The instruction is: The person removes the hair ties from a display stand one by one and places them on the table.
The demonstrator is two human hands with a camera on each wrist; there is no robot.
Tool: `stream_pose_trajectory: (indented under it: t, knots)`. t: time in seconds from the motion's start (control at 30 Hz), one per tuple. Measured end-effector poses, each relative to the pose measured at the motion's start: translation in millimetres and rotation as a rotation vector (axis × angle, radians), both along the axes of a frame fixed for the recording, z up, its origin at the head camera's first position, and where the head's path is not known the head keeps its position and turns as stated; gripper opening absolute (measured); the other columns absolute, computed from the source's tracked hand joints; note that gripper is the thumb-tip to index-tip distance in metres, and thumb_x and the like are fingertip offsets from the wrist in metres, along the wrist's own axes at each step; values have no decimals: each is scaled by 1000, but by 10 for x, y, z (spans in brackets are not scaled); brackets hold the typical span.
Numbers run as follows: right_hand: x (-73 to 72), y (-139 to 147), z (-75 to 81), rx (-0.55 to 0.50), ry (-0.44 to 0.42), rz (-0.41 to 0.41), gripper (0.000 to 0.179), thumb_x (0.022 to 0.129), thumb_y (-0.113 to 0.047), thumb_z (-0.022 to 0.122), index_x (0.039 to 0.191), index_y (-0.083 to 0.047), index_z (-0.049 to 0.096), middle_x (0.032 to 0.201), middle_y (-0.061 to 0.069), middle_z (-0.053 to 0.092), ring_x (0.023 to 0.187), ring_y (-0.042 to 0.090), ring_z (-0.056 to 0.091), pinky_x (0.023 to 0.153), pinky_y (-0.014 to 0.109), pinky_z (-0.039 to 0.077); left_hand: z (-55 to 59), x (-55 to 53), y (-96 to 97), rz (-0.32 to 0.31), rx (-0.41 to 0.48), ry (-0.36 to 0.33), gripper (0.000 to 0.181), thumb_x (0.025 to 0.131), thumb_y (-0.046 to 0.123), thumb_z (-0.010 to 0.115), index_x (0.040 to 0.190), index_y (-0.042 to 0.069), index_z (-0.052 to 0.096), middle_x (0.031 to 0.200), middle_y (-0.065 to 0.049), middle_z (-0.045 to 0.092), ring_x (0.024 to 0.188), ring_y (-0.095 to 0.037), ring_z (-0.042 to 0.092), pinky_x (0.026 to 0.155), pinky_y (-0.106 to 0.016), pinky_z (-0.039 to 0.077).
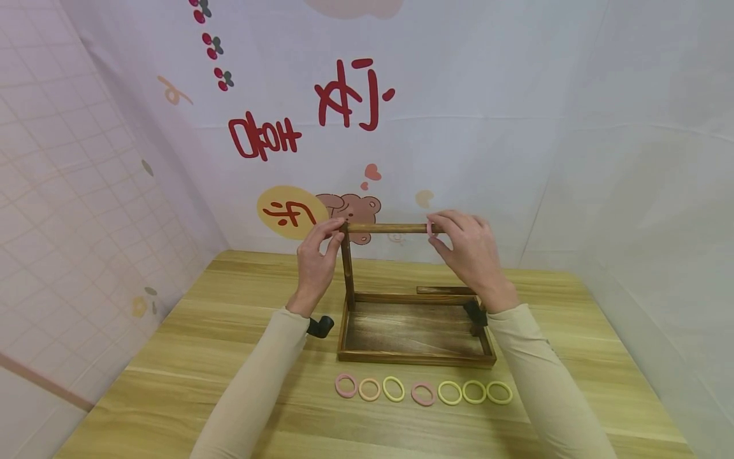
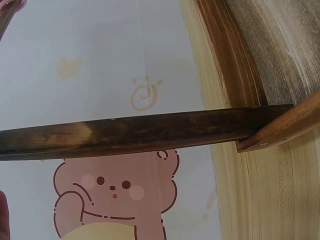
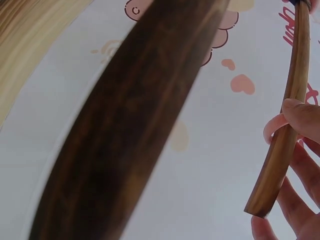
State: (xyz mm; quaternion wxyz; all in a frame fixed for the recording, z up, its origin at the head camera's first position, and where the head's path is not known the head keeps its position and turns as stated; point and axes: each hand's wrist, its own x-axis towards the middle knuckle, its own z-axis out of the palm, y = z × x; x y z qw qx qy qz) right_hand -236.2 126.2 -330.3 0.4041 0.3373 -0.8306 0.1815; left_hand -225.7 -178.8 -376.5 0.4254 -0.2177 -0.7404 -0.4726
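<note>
A dark wooden stand has a left upright post (image 1: 347, 274) and a horizontal bar (image 1: 390, 228) at its top. My left hand (image 1: 317, 258) pinches the corner where the post meets the bar's left end. Towards the bar's right end, my right hand (image 1: 467, 248) holds a pink ring (image 1: 430, 227) between thumb and fingers. In the right wrist view the pink ring (image 3: 275, 126) encircles the bar (image 3: 280, 160), with the thumb pressed on it and the bar's free end beyond. Only a fingertip of the left hand (image 2: 3, 217) shows in the left wrist view.
The stand's shallow tray (image 1: 415, 359) rests on the wood-grain table (image 1: 229, 357). In front lie several rings in a row, including a pink ring (image 1: 346, 386), an orange ring (image 1: 369, 389) and a yellow ring (image 1: 450, 393). A printed cloth (image 1: 459, 127) hangs behind.
</note>
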Motion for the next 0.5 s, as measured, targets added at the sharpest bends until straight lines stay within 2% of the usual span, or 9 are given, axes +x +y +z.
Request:
stream_pose_trajectory:
  t: [0.2,0.5]
  knots:
    - [-4,23,-3,-3,-3,-4,46,81,-5,89,124,-5,73,122,10,72,114,32,66,95,59,49,3,2,10,-3,9,-4,27,99,6,69,125,2,72,126,-13,71,110,-26,68,97,-38,56]
    - [-3,50,-3,-1,-13,-10,46,81,-5,89,124,-5,72,123,10,72,114,33,66,96,59,49,2,5,10,-5,10,-6,27,99,7,69,126,3,72,127,-12,71,110,-27,68,97,-42,57]
